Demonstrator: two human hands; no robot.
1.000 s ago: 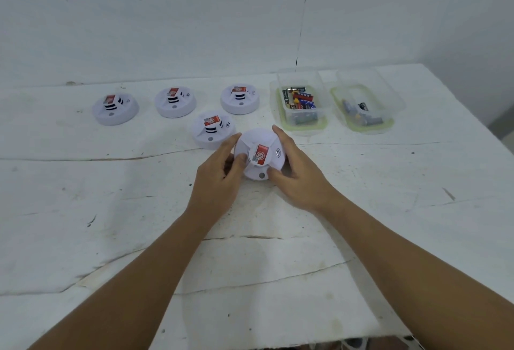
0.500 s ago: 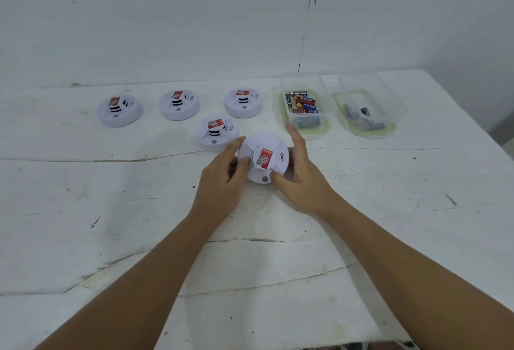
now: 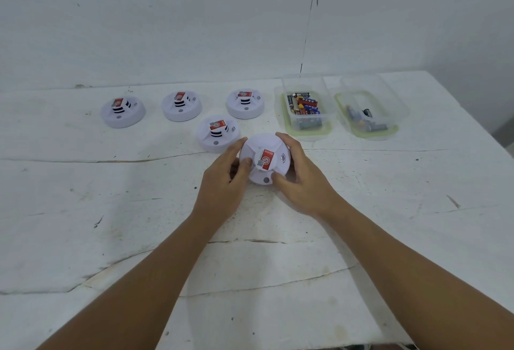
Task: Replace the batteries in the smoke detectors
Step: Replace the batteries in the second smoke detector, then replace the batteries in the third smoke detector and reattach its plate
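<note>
Detectors total five: your left hand [image 3: 222,180] and right hand [image 3: 301,180] clasp the nearest detector [image 3: 264,161], fingers curled on its rim; four detectors [image 3: 218,134] beyond it, two battery tubs [image 3: 306,107] beyond-right.

Both forearms are bare to the frame's lower edge, without sleeves; the left hand [image 3: 222,183] and right hand [image 3: 303,183] wear no gloves, rings or watch.

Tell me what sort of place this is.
Probably a plain indoor work or test room, not a lived-in home: a worn white table against a bare white wall, with smoke detectors and two clear tubs of batteries laid out.
</note>
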